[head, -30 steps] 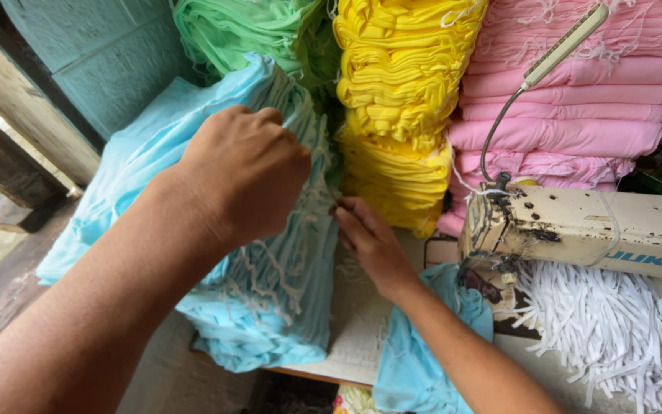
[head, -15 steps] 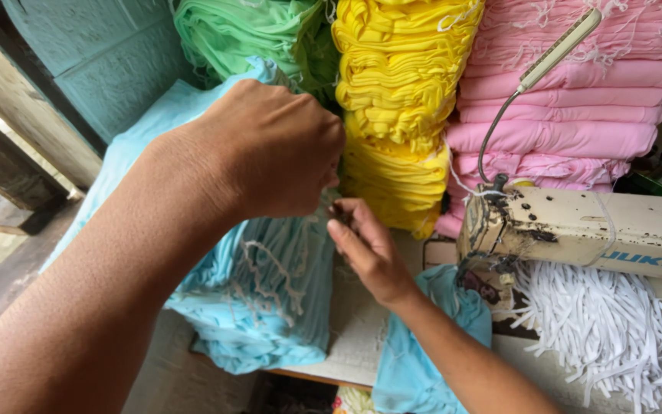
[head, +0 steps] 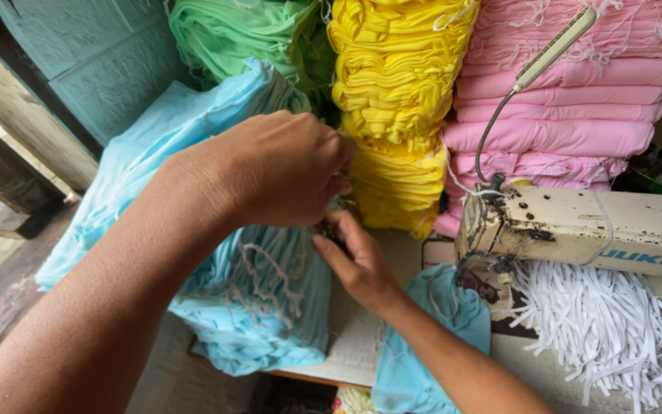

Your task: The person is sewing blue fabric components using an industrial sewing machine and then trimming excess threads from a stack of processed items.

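Pinching at the edge of the light-blue stack [head: 247, 307], centre of frame: left hand [head: 285, 172] sits knuckles-up over the top of the pile, fingers curled down and closed, though what they grip is hidden under the hand. Right hand [head: 358, 264] comes in from lower right, palm toward the stack, fingertips meeting the left hand's at a small dark spot between them; cannot tell what that item is, nor whether the right fingers are closed on it.

The blue stack leans against the teal wall [head: 93, 54] at upper left, its lower end on the desk [head: 362, 330], white elastic loops [head: 270, 268] showing on its face. Green stack [head: 239, 34], yellow stack [head: 396, 100] and pink stack [head: 568, 100] stand behind, touching one another. Sewing machine [head: 599, 230] is at right, with a heap of white elastic strips [head: 599, 330] below it and one loose blue piece [head: 430, 337] under the right forearm.

Judgement on doing it well: keep the left hand pressing the pile so the leaning stack doesn't slide off the desk edge; work one layer only with the fingertips; keep the elastic loops from snagging; keep the right wrist clear of the machine head.
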